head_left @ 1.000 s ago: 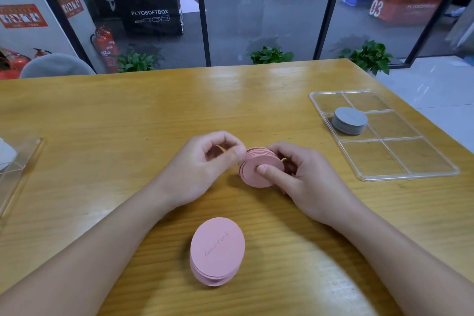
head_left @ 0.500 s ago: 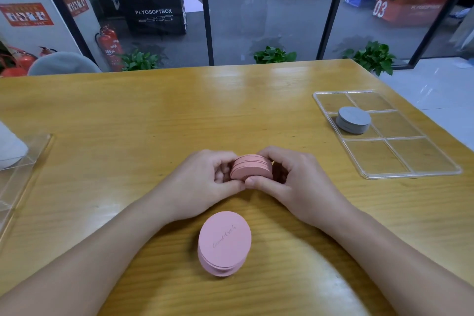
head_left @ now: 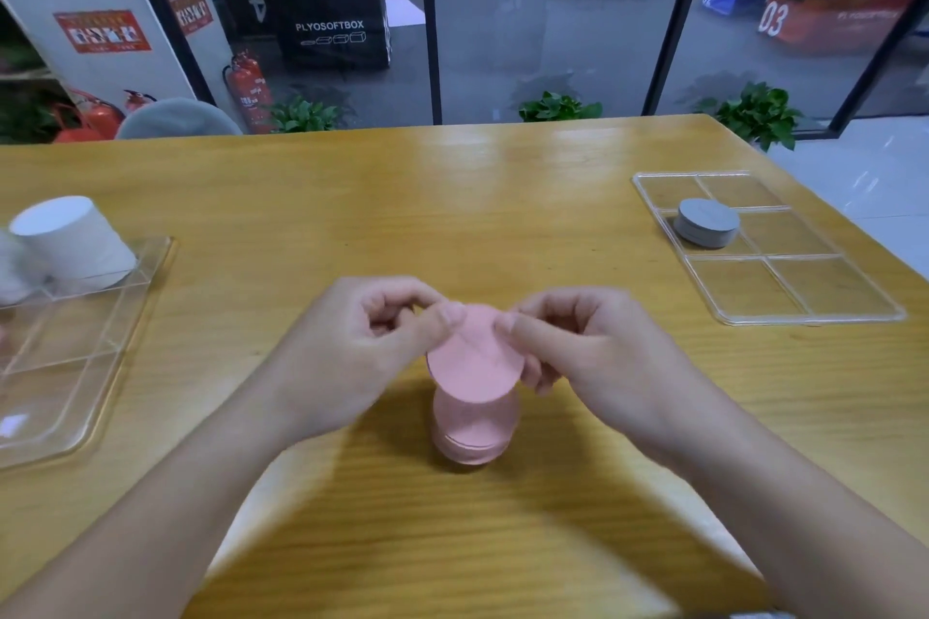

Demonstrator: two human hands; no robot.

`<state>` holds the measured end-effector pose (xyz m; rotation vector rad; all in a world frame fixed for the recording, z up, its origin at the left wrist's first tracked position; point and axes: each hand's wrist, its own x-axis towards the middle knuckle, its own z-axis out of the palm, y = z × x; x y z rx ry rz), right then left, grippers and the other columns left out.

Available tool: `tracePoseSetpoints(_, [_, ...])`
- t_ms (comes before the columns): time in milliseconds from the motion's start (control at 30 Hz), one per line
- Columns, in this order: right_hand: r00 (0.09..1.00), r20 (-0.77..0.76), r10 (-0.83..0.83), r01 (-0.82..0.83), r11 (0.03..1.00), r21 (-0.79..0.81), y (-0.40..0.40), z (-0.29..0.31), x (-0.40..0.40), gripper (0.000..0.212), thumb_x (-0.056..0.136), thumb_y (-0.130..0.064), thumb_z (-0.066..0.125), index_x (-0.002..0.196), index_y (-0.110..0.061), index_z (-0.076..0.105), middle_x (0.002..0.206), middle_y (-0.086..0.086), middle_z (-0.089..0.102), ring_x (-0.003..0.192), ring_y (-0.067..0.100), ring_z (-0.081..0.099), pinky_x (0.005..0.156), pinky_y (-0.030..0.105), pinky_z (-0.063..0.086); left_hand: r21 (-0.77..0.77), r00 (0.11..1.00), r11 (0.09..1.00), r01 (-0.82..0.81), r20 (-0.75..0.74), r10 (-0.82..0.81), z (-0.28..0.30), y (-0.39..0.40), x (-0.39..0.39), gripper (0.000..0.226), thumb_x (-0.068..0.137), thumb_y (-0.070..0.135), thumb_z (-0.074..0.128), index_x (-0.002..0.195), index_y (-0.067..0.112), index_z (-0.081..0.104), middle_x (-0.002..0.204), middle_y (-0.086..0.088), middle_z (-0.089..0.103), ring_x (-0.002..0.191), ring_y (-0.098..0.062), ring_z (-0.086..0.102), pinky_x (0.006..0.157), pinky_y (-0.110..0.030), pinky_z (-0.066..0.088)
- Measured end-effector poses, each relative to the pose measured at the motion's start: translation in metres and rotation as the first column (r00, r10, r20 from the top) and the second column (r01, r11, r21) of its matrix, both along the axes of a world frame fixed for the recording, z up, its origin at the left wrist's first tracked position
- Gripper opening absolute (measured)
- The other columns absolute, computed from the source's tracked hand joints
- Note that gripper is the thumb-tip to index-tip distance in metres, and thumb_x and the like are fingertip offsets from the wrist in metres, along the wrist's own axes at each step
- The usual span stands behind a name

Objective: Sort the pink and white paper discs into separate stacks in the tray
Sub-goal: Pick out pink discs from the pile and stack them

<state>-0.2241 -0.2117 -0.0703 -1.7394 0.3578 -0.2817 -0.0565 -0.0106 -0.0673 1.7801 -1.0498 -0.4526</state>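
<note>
My left hand (head_left: 372, 347) and my right hand (head_left: 578, 342) both pinch a bundle of pink paper discs (head_left: 472, 357) at its upper edges, tilted toward me, just above the table's middle. Directly under it a pink stack (head_left: 472, 437) lies on the wood. A tall white stack (head_left: 75, 236) stands in the clear tray (head_left: 75, 392) at the left. A second clear tray (head_left: 804, 312) at the right holds a grey disc stack (head_left: 706, 222) in a middle-left compartment.
The wooden table (head_left: 452, 196) ends at a glass wall with potted plants (head_left: 558, 108) behind it. A grey chair back (head_left: 176, 118) shows past the far left edge. The right tray's other compartments are bare.
The pink bundle held in both hands has come toward me and tipped up, now over the lying pink stack. The view has swung left, bringing the white stack into sight.
</note>
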Motion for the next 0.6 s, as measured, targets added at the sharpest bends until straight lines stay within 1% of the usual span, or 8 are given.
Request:
tracePoseSetpoints(67, [0.997,-0.081,-0.006,0.01,0.998,0.055,0.008,-0.004,-0.006,0.028,0.102,-0.018,0.075,0.084,0.003,0.076,0.067,0.008,0.066,0.065,0.018,0.061,0.063,0.029,0.051,0.084,0.991,0.993,-0.082,0.113,0.072,-0.01,0.01,-0.011,0.043,0.096,0.069,0.065,0.107,0.031,0.082,0.082,-0.003,0.068,0.071,-0.023,0.059,0.07,-0.051,0.05])
tracePoseSetpoints(133, [0.993,-0.115,-0.022,0.028,0.998,0.053,0.009,-0.005,-0.008,0.027,0.101,-0.019,0.076,0.08,-0.001,0.077,0.065,0.007,0.066,0.065,0.018,0.061,0.062,0.03,0.05,0.126,0.979,0.984,-0.124,0.179,0.101,-0.017,0.017,-0.022,0.043,0.098,0.074,0.054,0.107,0.04,0.079,0.095,0.006,0.07,0.085,-0.014,0.066,0.081,-0.048,0.053])
tracePoseSetpoints(233, [0.988,-0.151,-0.033,0.037,0.999,0.019,0.011,-0.002,-0.007,0.026,0.099,-0.02,0.079,0.079,-0.003,0.078,0.065,0.008,0.068,0.063,0.018,0.062,0.064,0.033,0.052,0.236,0.978,0.965,-0.114,0.197,0.067,-0.021,0.016,-0.037,0.046,0.102,0.078,0.042,0.111,0.046,0.074,0.104,0.013,0.066,0.1,-0.008,0.066,0.091,-0.042,0.053])
tracePoseSetpoints(300, [0.985,-0.162,-0.063,0.048,0.995,-0.09,0.013,-0.001,-0.008,0.025,0.098,-0.024,0.08,0.08,-0.007,0.08,0.064,0.006,0.07,0.061,0.016,0.061,0.064,0.035,0.051,0.336,0.969,0.934,-0.125,0.244,0.042,-0.024,0.013,-0.046,0.051,0.102,0.078,0.037,0.102,0.039,0.07,0.103,0.015,0.062,0.096,-0.006,0.064,0.088,-0.043,0.054])
tracePoseSetpoints(367, [0.981,-0.171,-0.089,0.043,0.965,-0.257,0.014,0.002,-0.01,0.025,0.098,-0.034,0.08,0.082,-0.015,0.082,0.066,0.001,0.069,0.059,0.015,0.055,0.061,0.034,0.044,0.367,0.955,0.912,-0.181,0.288,0.074,-0.026,0.01,-0.053,0.055,0.1,0.077,0.033,0.091,0.03,0.062,0.099,0.013,0.059,0.089,-0.007,0.063,0.084,-0.046,0.054])
tracePoseSetpoints(433, [0.968,-0.247,-0.039,-0.055,0.931,-0.361,0.014,0.005,-0.012,0.036,0.101,-0.047,0.073,0.084,-0.016,0.079,0.067,0.003,0.059,0.059,0.016,0.044,0.057,0.035,0.036,0.37,0.945,0.902,-0.224,0.309,0.108,-0.027,0.009,-0.057,0.056,0.097,0.076,0.03,0.087,0.028,0.058,0.096,0.011,0.058,0.086,-0.009,0.062,0.081,-0.047,0.053])
tracePoseSetpoints(533, [0.929,-0.364,0.071,-0.214,0.905,-0.368,0.018,0.011,-0.015,0.059,0.106,-0.053,0.061,0.074,-0.005,0.048,0.069,0.0,0.031,0.063,0.018,0.026,0.053,0.032,0.022,0.335,0.925,0.901,-0.277,0.346,0.156,-0.029,0.009,-0.065,0.055,0.097,0.073,0.027,0.085,0.026,0.051,0.092,0.01,0.056,0.082,-0.011,0.058,0.076,-0.044,0.053])
tracePoseSetpoints(600, [0.919,-0.379,0.112,-0.251,0.906,-0.341,0.021,0.014,-0.017,0.058,0.107,-0.048,0.063,0.076,-0.004,0.043,0.072,0.0,0.029,0.064,0.018,0.024,0.053,0.03,0.021,0.283,0.91,0.908,-0.308,0.365,0.195,-0.033,0.009,-0.069,0.051,0.099,0.07,0.028,0.081,0.025,0.047,0.09,0.01,0.054,0.079,-0.011,0.056,0.073,-0.044,0.051])
